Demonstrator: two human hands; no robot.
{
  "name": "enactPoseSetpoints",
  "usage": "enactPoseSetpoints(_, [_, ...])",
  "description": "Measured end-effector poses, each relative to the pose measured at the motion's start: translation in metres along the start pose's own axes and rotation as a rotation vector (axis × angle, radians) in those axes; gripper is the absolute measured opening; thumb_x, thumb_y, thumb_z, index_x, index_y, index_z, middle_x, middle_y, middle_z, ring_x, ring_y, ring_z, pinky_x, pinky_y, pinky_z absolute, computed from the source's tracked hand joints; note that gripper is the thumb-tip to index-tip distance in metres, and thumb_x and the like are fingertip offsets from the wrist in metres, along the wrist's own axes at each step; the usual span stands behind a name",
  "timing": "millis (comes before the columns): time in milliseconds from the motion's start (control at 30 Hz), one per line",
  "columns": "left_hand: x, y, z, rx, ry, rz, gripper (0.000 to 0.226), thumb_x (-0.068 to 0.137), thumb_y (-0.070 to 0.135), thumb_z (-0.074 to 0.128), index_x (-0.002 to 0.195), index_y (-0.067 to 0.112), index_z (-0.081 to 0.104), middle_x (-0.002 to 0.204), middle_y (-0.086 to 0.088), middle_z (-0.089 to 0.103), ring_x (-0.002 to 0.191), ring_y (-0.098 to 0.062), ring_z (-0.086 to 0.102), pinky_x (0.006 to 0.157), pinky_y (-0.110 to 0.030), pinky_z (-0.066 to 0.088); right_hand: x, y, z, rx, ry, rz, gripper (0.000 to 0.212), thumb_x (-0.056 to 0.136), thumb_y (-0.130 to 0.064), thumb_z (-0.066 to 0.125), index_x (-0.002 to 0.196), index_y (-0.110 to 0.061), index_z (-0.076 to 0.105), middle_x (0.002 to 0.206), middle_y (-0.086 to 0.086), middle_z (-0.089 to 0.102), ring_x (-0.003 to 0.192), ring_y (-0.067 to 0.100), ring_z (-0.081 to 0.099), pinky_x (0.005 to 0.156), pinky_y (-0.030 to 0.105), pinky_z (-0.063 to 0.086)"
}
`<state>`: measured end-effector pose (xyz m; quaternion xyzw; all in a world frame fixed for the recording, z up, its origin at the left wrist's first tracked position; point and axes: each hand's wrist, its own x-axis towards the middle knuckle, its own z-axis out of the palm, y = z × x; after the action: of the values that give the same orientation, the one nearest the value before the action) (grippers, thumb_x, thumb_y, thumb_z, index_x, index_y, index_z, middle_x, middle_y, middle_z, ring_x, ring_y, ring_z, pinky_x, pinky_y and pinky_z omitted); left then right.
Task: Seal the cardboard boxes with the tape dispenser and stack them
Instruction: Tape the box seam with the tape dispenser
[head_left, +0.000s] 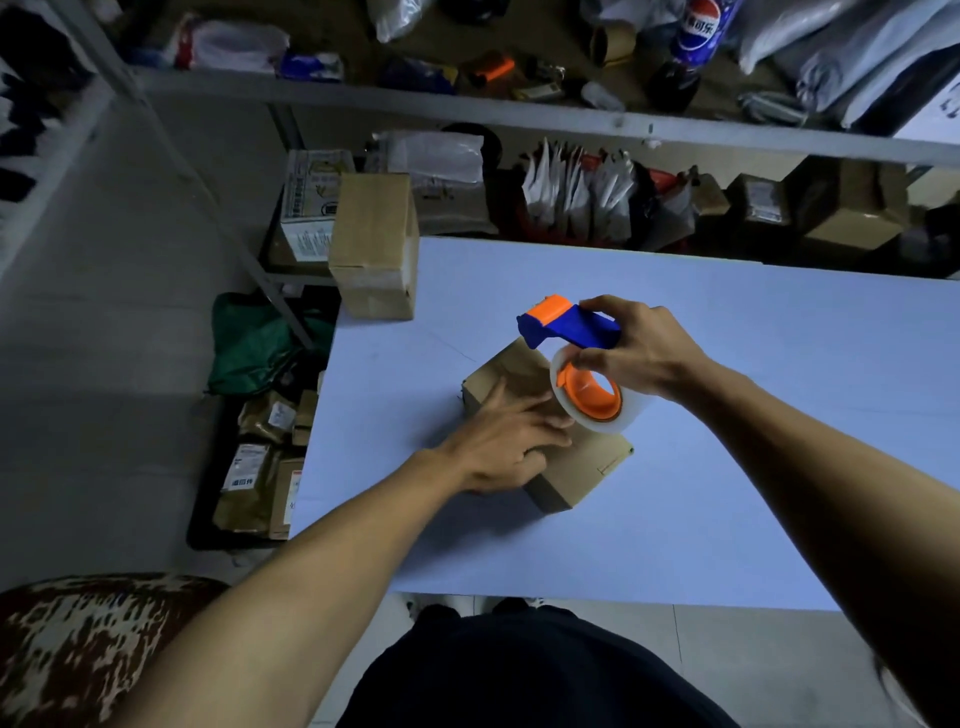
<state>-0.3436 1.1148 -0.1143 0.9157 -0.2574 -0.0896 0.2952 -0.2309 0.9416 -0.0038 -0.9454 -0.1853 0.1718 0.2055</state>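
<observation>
A small cardboard box (576, 475) lies in the middle of the pale blue table (727, 467). My left hand (506, 436) rests flat on its top with the fingers spread and straight. My right hand (641, 348) grips the blue and orange tape dispenser (571, 332) by its handle, just above the box's far side. The clear tape roll (592, 397) on its orange hub hangs over the box top, close to my left fingertips. A stack of two taller cardboard boxes (374, 244) stands at the table's far left corner.
Metal shelving (467, 104) behind the table holds bags, packets, a tape core and a cola bottle. On the floor to the left lie a green bag (254, 343) and a tray of brown parcels (260, 467). A patterned seat (78, 649) sits at bottom left.
</observation>
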Motion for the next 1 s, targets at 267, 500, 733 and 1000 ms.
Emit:
enactPoseSetpoints(267, [0.012,-0.01,0.033,-0.047,0.424,0.008,0.021,0.09,0.018,0.061,0.098,0.01,0.078,0.119,-0.008,0.07,0.118,-0.025,0.057,0.103,-0.054,0.046,0.002,0.006,0.0,0.018,-0.009,0.047,0.065,0.086,-0.045,0.07,0.144,-0.028,0.046,0.125,0.007,0.064,0.096,0.024,0.052,0.083,0.032,0.04])
enactPoseSetpoints(500, [0.003,-0.022,0.015,0.106,0.383,-0.156,0.036,0.093,0.038,0.052,0.119,0.023,0.072,0.131,0.011,0.065,0.137,-0.025,0.041,0.11,-0.063,0.021,0.002,0.004,-0.004,0.021,-0.041,0.054,0.063,0.087,-0.043,0.071,0.143,-0.029,0.047,0.119,0.004,0.062,0.093,0.022,0.052,0.081,0.03,0.037])
enactPoseSetpoints(733, [0.01,-0.03,0.008,-0.005,0.488,-0.296,0.029,0.091,0.038,0.058,0.112,0.029,0.074,0.145,-0.001,0.053,0.141,-0.028,0.031,0.11,-0.056,0.034,0.009,0.005,-0.013,0.019,-0.074,0.07,0.062,0.087,-0.041,0.072,0.144,-0.03,0.05,0.126,0.003,0.062,0.1,0.022,0.05,0.085,0.03,0.038])
enactPoseSetpoints(1000, [0.01,-0.027,0.008,-0.272,0.437,-0.391,0.025,0.087,0.025,0.07,0.112,0.025,0.077,0.154,-0.014,0.038,0.142,-0.039,0.029,0.116,-0.049,0.031,0.026,-0.008,-0.014,-0.027,-0.176,0.065,0.057,0.089,-0.041,0.069,0.143,-0.031,0.052,0.133,0.001,0.06,0.105,0.02,0.049,0.086,0.031,0.036])
